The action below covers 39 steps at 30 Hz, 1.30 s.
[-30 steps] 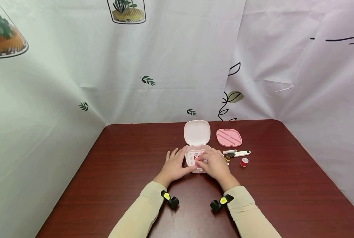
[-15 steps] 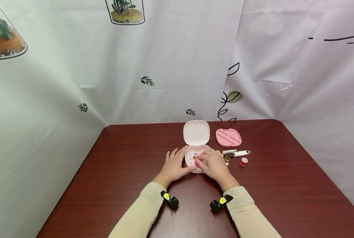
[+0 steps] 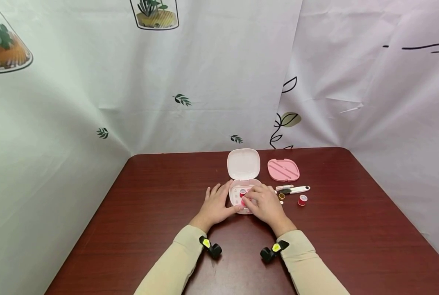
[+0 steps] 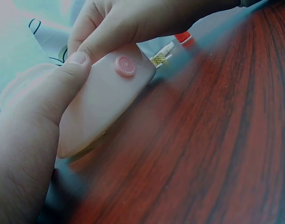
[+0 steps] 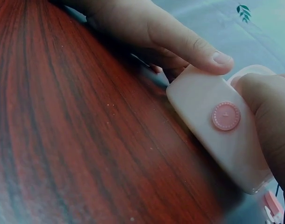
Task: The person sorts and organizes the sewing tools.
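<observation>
A pale pink sewing box [image 3: 233,196] stands with its white lid [image 3: 243,164] tipped back, a round pink button-shaped catch [image 5: 226,115] on its front. My left hand [image 3: 216,209] holds the box's left front corner, thumb along the front rim and index finger along the left side; its other fingers spread outward. Inside the box, my right hand [image 3: 267,207] pinches a red thread spool [image 3: 243,201] with thumb and fingertips. Behind that spool sits another red-and-white spool [image 3: 243,191]. The right hand covers the right half of the box interior.
Right of the box lie a pink tray insert [image 3: 283,170], a white-handled tool [image 3: 299,189], a small pale pink-and-white item [image 3: 284,187], a gold ring-like thimble [image 3: 281,196] and a red thread spool [image 3: 302,200]. A printed cloth hangs behind the table.
Both hands and the box stay almost in place. Only a slight shift of the right fingertips over the spool can be made out.
</observation>
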{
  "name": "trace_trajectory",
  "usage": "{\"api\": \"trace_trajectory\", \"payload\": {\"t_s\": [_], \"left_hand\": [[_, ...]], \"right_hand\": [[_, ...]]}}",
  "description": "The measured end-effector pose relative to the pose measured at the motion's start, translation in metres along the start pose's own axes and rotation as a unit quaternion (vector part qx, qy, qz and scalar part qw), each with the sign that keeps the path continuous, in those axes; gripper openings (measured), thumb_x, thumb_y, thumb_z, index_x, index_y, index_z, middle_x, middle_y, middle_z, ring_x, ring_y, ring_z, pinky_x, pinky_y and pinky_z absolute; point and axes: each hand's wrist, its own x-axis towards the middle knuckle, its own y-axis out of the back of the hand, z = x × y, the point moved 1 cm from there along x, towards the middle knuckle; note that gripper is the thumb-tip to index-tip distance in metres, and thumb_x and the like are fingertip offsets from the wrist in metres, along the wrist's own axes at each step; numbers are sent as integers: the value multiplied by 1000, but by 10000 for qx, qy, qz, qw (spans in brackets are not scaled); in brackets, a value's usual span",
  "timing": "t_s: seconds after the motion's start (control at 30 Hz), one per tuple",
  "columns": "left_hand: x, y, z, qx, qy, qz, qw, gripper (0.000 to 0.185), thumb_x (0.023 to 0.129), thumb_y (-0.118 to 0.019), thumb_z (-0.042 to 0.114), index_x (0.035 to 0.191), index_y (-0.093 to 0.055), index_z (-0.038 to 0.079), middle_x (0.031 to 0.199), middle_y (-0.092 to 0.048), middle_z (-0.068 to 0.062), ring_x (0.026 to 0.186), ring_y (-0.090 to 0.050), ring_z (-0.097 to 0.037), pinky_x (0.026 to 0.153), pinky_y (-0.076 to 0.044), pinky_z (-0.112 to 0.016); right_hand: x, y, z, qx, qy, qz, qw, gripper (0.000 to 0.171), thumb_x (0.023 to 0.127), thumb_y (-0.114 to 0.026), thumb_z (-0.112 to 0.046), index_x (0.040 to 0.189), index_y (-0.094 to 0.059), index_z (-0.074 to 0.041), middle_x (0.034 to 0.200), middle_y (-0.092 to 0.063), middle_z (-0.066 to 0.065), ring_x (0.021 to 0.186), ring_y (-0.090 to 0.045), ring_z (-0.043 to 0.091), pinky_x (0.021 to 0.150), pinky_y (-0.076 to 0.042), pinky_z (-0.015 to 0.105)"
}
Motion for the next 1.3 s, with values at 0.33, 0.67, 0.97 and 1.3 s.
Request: {"api": "trace_trajectory", "payload": {"t_s": [0.33, 0.67, 0.97, 1.3], "left_hand": [[0, 0, -1, -27, -31, 35, 10000, 101, 83, -56, 78, 162, -24, 23, 160, -39, 0, 146, -32, -38, 118, -11, -65], [0, 0, 0, -51, -66, 54, 10000, 100, 83, -56, 77, 162, -25, 24, 161, -37, 0, 145, -34, -39, 117, -12, -65], [-1, 0, 0, -73, -12, 60, 10000, 100, 83, -57, 77, 161, -26, 22, 160, -39, 0, 145, -33, -39, 117, -11, -65], [-2, 3, 2, -132, 4, -15, 9999, 100, 84, -58, 76, 162, -24, 23, 162, -36, 1, 147, -30, -36, 119, -9, -63]], "right_hand": [[-1, -2, 2, 11, 165, 102, 9998, 10, 87, -74, -25, 83, -79, -18, 85, -71, -3, 86, -63, 22, 73, -43, 42], [-1, 0, 0, -290, 72, -11, 9996, 10, 86, -71, -19, 87, -79, -14, 88, -72, 2, 87, -63, 25, 74, -44, 44], [-4, -1, 2, -145, 114, 131, 9997, 10, 87, -70, -19, 89, -78, -14, 88, -71, 1, 85, -62, 25, 75, -44, 43], [-16, 20, 31, -39, 253, 1694, 9852, 14, 84, -64, -10, 89, -76, -6, 85, -69, 6, 81, -61, 29, 70, -45, 46]]}}
